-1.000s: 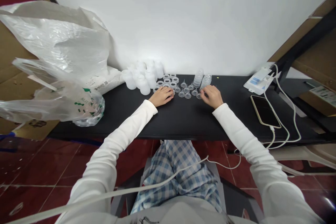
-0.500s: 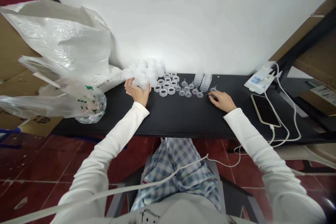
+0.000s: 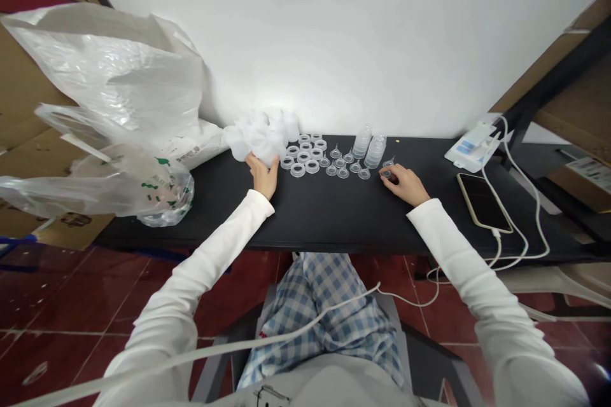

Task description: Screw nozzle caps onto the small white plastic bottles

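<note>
My left hand [image 3: 262,177] has its thumb and fingers closed around a frosted white plastic bottle [image 3: 260,144] at the front of a cluster of similar bottles [image 3: 277,119]. My right hand [image 3: 403,184] rests on the table with thumb and index finger pinched on a small clear bottle nipple [image 3: 386,174], mostly hidden by the fingers. Just behind those fingertips lies another clear nipple [image 3: 389,163] with a thin pointed tip. Between my hands are several white collar rings [image 3: 303,156], more nipples [image 3: 342,172] and two stacks of clear domed caps [image 3: 375,151].
A black table [image 3: 324,216] stands against a white wall. At left are a large white plastic sack [image 3: 124,70] and a clear bag [image 3: 162,187]. On the right lie a phone [image 3: 483,202], a white power strip [image 3: 470,146] and cables [image 3: 529,191]. One cable crosses my lap.
My left hand has moved slightly right and closed around a front bottle, which now tilts a little. My right hand stays nearly in place, with a nipple now showing between its fingertips.
</note>
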A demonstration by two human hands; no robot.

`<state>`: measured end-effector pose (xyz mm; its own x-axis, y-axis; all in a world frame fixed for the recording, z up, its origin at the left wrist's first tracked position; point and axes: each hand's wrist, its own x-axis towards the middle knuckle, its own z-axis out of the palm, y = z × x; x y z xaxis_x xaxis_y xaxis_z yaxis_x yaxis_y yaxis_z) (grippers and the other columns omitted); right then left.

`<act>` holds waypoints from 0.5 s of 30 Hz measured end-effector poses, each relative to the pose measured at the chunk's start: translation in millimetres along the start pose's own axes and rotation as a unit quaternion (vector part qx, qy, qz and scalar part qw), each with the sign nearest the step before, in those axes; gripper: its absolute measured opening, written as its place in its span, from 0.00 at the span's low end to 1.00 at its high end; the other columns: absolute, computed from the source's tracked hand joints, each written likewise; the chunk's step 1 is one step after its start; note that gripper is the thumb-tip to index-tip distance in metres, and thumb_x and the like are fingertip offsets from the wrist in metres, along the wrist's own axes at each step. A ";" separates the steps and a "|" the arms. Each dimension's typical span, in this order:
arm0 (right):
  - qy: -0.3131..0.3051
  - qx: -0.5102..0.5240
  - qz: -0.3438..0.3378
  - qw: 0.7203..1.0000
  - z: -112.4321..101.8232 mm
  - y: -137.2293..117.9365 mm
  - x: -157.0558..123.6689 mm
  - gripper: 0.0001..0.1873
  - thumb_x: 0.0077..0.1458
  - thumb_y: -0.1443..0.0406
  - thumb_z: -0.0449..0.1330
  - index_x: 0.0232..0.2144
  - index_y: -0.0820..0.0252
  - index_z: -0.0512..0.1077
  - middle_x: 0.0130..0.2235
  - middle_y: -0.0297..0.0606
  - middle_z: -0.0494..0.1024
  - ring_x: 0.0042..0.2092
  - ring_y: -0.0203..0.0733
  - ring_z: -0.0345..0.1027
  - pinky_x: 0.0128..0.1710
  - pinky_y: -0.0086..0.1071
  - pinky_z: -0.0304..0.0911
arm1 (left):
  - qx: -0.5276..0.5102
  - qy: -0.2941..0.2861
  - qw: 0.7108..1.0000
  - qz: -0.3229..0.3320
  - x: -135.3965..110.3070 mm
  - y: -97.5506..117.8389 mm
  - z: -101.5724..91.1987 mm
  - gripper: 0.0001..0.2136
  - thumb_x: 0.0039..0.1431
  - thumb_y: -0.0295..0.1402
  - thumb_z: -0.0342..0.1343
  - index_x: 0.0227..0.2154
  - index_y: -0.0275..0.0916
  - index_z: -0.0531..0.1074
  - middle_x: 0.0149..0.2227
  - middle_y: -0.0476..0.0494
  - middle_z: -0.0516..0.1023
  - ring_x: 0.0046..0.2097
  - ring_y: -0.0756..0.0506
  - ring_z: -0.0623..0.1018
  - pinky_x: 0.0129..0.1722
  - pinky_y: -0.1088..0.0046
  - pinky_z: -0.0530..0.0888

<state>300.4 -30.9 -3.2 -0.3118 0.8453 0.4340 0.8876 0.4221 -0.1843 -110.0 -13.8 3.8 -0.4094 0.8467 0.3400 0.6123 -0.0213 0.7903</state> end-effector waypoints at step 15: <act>0.112 0.009 -0.284 0.952 44.7 -87.5 41.7 0.14 0.69 0.66 0.46 0.47 0.58 0.71 0.30 0.38 0.73 0.31 0.41 0.65 0.34 0.35 0.63 | -0.432 -0.173 0.874 0.137 -28.8 67.0 98.5 0.32 0.65 0.48 0.54 0.65 0.43 0.47 0.57 0.32 0.71 0.57 0.41 0.77 0.60 0.57 0.70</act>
<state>194.6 -18.0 -8.4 -0.6573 0.3888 0.6456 0.5911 0.7974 0.1216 9.5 12.7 -3.2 -0.0072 0.8537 0.5207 -0.1457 -0.5161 0.8441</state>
